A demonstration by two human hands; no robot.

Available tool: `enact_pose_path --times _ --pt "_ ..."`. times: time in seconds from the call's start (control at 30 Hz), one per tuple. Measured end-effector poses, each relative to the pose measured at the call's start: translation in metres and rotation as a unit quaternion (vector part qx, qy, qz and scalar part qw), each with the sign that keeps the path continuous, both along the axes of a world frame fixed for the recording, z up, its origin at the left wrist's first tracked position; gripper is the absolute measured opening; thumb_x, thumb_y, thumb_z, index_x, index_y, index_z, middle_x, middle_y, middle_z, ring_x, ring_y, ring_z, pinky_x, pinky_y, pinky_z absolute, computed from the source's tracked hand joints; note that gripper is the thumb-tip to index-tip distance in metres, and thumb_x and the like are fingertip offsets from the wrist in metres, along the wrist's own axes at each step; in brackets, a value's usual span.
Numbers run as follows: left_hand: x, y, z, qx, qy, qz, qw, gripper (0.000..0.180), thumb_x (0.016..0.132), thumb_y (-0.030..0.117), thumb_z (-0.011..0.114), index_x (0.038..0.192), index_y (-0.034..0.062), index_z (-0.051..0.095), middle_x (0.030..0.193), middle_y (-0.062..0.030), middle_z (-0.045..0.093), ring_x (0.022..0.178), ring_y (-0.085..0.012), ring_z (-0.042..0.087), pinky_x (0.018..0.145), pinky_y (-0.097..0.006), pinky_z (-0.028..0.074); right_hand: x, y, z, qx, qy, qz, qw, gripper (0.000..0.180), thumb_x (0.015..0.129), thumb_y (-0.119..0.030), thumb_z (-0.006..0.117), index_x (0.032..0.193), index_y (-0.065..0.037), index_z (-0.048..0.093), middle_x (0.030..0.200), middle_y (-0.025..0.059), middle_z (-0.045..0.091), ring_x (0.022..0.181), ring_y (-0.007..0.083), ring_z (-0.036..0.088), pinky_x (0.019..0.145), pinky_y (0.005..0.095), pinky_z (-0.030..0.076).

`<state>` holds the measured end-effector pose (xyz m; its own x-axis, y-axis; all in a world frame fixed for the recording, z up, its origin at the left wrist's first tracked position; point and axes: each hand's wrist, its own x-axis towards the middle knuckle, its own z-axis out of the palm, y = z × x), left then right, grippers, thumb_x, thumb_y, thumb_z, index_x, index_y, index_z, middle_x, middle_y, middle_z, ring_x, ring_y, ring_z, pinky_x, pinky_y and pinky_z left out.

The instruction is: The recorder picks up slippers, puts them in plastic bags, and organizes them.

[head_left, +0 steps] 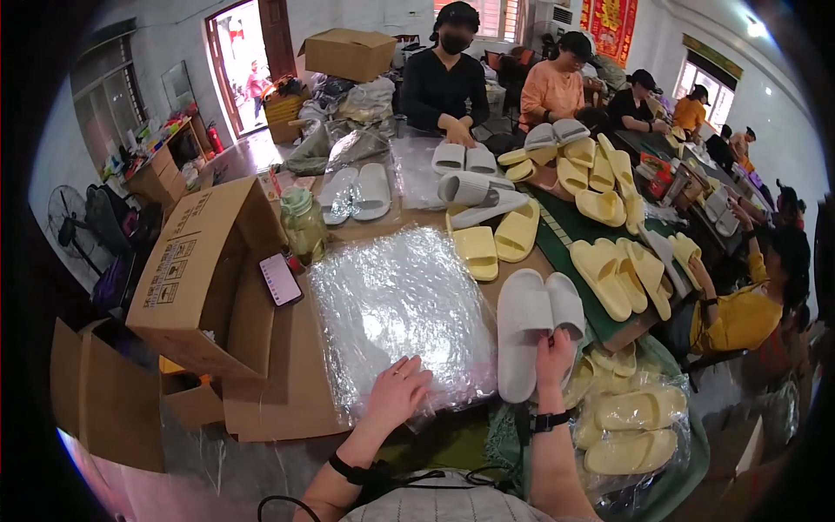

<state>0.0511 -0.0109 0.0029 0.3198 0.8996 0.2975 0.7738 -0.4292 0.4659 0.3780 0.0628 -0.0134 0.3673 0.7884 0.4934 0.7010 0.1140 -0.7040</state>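
My left hand (pixel 398 393) lies with its fingers stretched out on the near edge of a stack of clear plastic bags (pixel 400 300). To the right of the stack is a pair of white slippers (pixel 520 326), side by side with their toes pointing away from me. My right hand (pixel 555 357) is closed on this pair, its fingers at the right slipper's strap; the exact grip is partly hidden. Yellow slippers (pixel 475 252) rest just beyond the pair. Bagged yellow slippers (pixel 642 407) lie in a green sack (pixel 696 435) beside my right forearm.
An open cardboard box (pixel 187 270) stands left of the bags, with a phone (pixel 281 280) and a green-lidded jar (pixel 303 222) nearby. More yellow slippers (pixel 609 278) cover a green surface at right. Across the table a person in black (pixel 444 87) handles white slippers; other people sit farther right.
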Motion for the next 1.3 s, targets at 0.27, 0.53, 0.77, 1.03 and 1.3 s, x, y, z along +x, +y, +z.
enact_pose_path --times 0.27,0.53,0.77,1.03,1.3 --pt "-0.018 0.002 0.011 0.028 0.014 0.015 0.999 0.03 0.086 0.019 0.06 0.115 0.0141 0.061 0.131 -0.0115 0.054 0.125 -0.0347 0.046 0.106 -0.048 0.035 0.024 -0.057 0.001 0.079 0.106 0.088 0.987 0.027 0.083 -0.009 0.056 0.107 0.005 0.061 0.108 0.0179 0.06 0.105 0.03 0.056 0.089 0.0355 0.043" --pt "0.001 -0.016 0.036 0.0 0.061 -0.039 0.997 0.048 0.082 0.033 0.064 0.126 0.0139 0.055 0.136 -0.0126 0.049 0.133 -0.0344 0.037 0.108 -0.051 0.029 0.024 -0.096 0.034 0.108 0.382 0.07 0.915 0.031 0.087 -0.02 0.054 0.106 0.003 0.059 0.1 0.0077 0.061 0.093 0.0189 0.058 0.079 0.0301 0.045" --pt "0.002 -0.006 0.012 -0.016 -0.016 -0.027 0.999 0.039 0.09 0.031 0.056 0.124 0.0119 0.057 0.13 -0.0171 0.053 0.122 -0.0382 0.046 0.103 -0.046 0.037 0.016 -0.108 0.058 0.074 0.397 0.124 0.906 0.028 0.093 -0.015 0.048 0.113 0.002 0.057 0.101 0.0055 0.062 0.095 0.0164 0.059 0.082 0.0298 0.049" --pt "0.004 0.008 0.025 -0.172 -0.295 0.049 0.939 0.035 0.098 0.03 0.046 0.12 0.0074 0.06 0.116 -0.0187 0.062 0.11 -0.0339 0.057 0.094 -0.036 0.044 -0.02 -0.119 0.069 0.041 -0.081 0.24 0.967 0.036 0.069 -0.008 0.07 0.105 -0.003 0.067 0.108 0.0167 0.065 0.096 0.035 0.064 0.08 0.0389 0.052" --pt "-0.002 0.027 0.014 -0.281 -0.445 0.077 0.847 0.04 0.1 0.033 0.041 0.126 0.009 0.059 0.112 -0.0142 0.065 0.102 -0.019 0.06 0.091 -0.029 0.044 -0.053 -0.13 0.066 -0.035 -0.203 0.412 0.887 0.035 0.067 -0.014 0.071 0.101 -0.006 0.065 0.101 0.0106 0.062 0.086 0.0294 0.063 0.068 0.0377 0.053"
